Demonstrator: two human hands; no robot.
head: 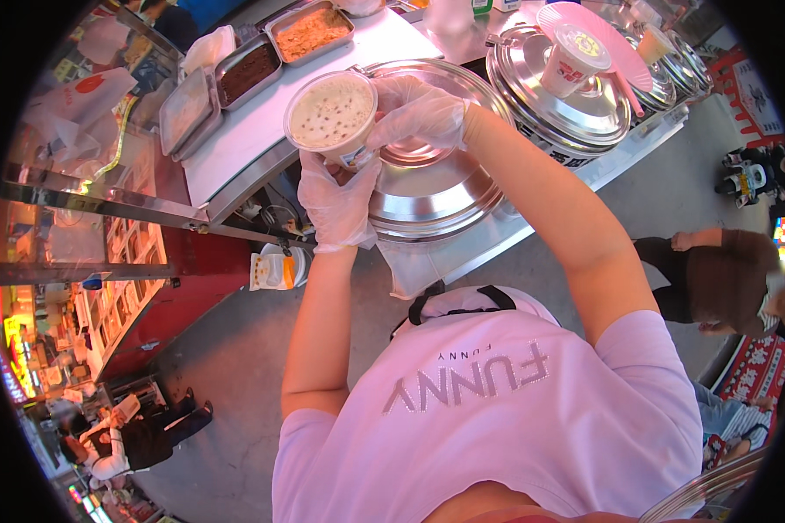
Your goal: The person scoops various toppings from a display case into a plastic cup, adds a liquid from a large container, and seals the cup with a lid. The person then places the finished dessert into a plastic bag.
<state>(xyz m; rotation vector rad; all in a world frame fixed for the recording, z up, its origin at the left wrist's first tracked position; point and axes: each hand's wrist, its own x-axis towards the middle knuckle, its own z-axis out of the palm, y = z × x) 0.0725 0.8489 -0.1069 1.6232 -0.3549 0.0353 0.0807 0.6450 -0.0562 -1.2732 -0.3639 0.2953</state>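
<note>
A round plastic cup holds a pale, milky food dotted with small brown bits. I cannot tell whether a clear lid covers it. My left hand, in a thin clear plastic glove, grips the cup from below on its near side. With the same kind of glove on, my right hand holds the cup's right side by the rim. Both hands are above the left part of a large steel pot lid, which sits on the counter.
Steel trays of orange crumbly food and dark brown food stand on a white board. A second lidded pot carries a printed cup and a pink fan. Other people stand around the stall.
</note>
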